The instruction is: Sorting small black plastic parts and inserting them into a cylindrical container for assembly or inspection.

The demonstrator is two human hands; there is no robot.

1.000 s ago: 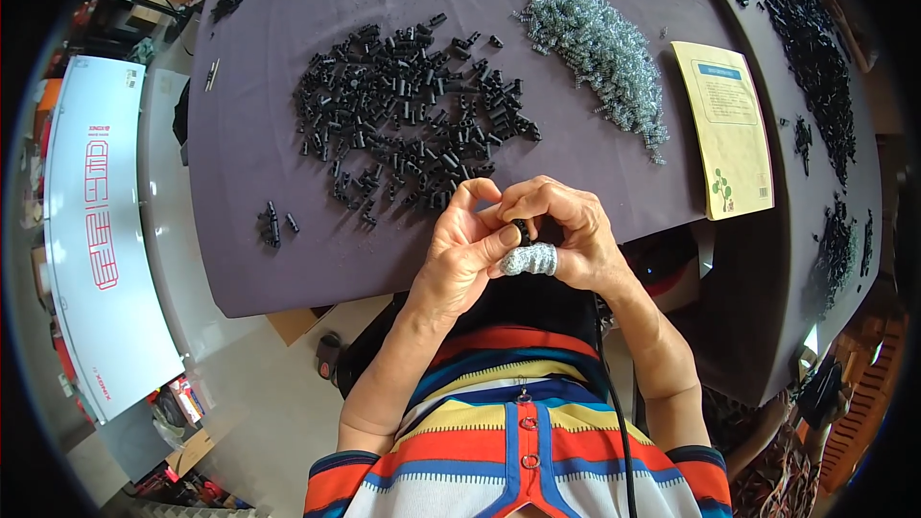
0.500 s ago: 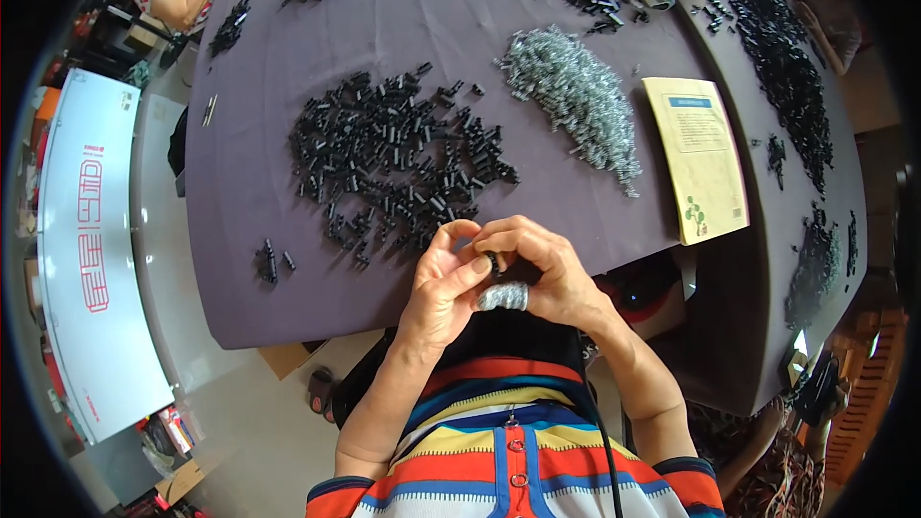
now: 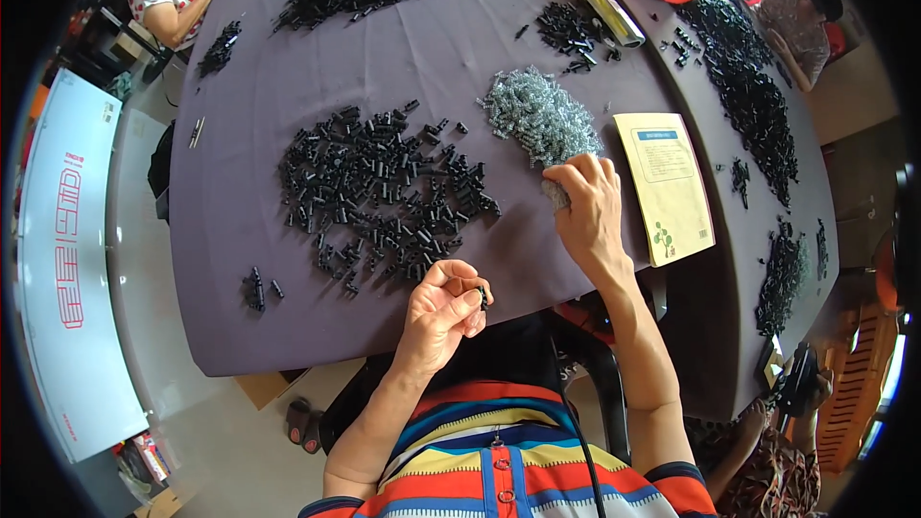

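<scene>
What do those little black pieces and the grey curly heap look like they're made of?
The small black pieces look like moulded plastic: dull black, uniform short tube shapes. The grey heap looks like small metal springs, silvery and glinting; the right hand reaches into it. The left hand pinches one black piece. Both guesses rest on look alone.

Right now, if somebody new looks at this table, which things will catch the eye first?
Probably the big scatter of small black tubular parts spread over the middle of the dark purple tablecloth. Just right of it lies a pile of grey metal springs, where the right hand rests on the near edge. The left hand pinches one small black part at the table's near edge.
</scene>
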